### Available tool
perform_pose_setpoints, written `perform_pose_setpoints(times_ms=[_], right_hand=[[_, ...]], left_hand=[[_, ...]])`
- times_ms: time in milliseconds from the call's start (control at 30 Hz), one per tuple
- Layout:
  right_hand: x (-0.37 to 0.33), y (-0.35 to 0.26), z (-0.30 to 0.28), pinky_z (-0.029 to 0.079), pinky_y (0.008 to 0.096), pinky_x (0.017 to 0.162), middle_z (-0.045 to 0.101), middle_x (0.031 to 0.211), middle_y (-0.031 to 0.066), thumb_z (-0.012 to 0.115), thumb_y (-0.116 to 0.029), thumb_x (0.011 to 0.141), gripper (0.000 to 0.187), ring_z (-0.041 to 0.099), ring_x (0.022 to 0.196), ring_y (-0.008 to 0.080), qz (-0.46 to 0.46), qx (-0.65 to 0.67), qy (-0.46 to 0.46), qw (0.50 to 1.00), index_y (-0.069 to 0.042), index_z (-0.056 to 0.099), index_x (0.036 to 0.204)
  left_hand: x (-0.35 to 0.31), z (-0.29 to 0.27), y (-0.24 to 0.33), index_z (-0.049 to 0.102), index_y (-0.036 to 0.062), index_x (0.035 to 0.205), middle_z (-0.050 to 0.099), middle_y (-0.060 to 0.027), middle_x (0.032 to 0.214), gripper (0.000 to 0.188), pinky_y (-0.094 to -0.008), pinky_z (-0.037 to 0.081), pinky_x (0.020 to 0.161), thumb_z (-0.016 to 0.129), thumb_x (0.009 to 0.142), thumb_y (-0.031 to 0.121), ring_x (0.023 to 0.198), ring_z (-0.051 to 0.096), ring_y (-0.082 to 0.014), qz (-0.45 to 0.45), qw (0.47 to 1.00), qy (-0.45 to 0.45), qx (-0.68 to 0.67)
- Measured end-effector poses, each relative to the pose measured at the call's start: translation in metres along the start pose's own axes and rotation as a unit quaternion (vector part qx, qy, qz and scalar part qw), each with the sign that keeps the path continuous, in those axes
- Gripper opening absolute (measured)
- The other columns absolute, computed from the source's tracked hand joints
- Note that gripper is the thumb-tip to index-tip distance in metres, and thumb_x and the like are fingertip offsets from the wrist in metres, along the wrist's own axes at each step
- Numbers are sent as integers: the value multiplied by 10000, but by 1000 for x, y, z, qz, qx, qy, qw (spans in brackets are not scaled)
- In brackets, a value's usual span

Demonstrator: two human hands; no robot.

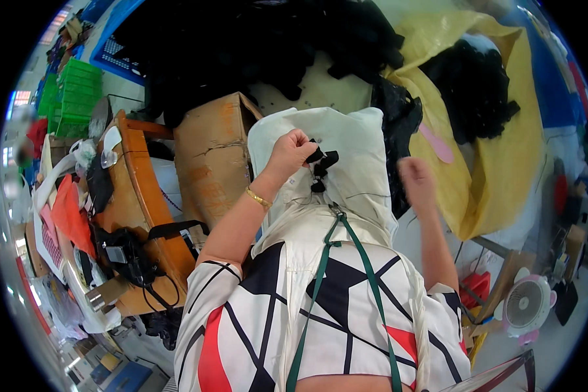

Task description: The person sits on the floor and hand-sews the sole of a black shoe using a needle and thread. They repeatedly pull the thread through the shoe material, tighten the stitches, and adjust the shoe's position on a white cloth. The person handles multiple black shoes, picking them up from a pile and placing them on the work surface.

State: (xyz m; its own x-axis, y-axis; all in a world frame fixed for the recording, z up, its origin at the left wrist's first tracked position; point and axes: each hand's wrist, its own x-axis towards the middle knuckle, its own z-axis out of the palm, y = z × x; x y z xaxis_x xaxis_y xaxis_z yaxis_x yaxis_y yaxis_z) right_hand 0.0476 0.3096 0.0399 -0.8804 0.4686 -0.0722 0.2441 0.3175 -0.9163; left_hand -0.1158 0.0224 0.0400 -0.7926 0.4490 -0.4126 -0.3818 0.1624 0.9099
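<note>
My left hand [293, 151] is closed in a pinch on a small black fabric piece [315, 155] above my lap. More small black scraps [326, 163] lie just beside and below it on the white cloth [359, 150] spread over my knees. My right hand [417, 181] is out to the right, past the cloth's edge and near a black plastic bag [398, 117]. Motion blurs its fingers, so I cannot make out whether it holds anything. A pair of small thread snips [336, 210] hangs at my waist on a green cord [366, 261].
A heap of black fabric [242, 52] lies ahead. To the right stands a yellow sack [496, 189] holding black pieces [470, 85], with a pink object [436, 144] at its side. A cardboard box [212, 157], wooden chair [134, 196] and green crates [75, 98] are left; a fan [528, 304] is right.
</note>
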Motion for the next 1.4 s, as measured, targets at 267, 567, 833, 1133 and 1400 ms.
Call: perform_pose_setpoints(times_ms=[267, 567, 833, 1133, 1400], right_hand=[[-4, -96, 106, 495, 382, 645, 610, 864, 112, 715, -226, 853, 234, 601, 778, 297, -358, -212, -115, 902, -29, 633, 948], [-15, -86, 139, 447, 411, 612, 574, 737, 175, 500, -296, 1013, 379, 563, 692, 367, -61, 56, -212, 974, 15, 609, 826], [-17, -73, 144, 474, 422, 654, 611, 831, 186, 531, -306, 994, 351, 589, 737, 370, -143, -74, -232, 959, 7, 637, 874], [12, -85, 135, 444, 220, 634, 598, 808, -15, 663, -215, 953, 221, 529, 722, 50, 29, 162, -251, 954, 3, 627, 950], [-2, -69, 148, 421, 203, 604, 581, 771, -33, 652, -199, 965, 202, 496, 682, 38, 43, 212, -201, 955, -13, 602, 907]], left_hand=[[-49, 2, 29, 598, 61, 875, 660, -39, 816, 186, -233, 524, 559, 685, 920, 219, 689, 650, -110, -57, 979, 21, -195], [-54, 8, -2, 684, 24, 949, 620, 21, 822, 229, -227, 437, 675, 692, 933, 253, 737, 524, -64, 91, 989, 27, -117], [-48, -1, -8, 655, 13, 920, 596, 32, 789, 176, -223, 436, 655, 676, 932, 187, 726, 497, -48, 87, 987, 73, -117], [-57, -19, 17, 660, 11, 1038, 641, 25, 923, 233, -210, 471, 755, 666, 955, 229, 840, 545, -40, 29, 988, -92, -122], [-65, -27, 19, 690, 8, 1025, 658, 8, 891, 176, -196, 483, 671, 675, 928, 155, 724, 560, -45, -44, 988, -78, -127]])
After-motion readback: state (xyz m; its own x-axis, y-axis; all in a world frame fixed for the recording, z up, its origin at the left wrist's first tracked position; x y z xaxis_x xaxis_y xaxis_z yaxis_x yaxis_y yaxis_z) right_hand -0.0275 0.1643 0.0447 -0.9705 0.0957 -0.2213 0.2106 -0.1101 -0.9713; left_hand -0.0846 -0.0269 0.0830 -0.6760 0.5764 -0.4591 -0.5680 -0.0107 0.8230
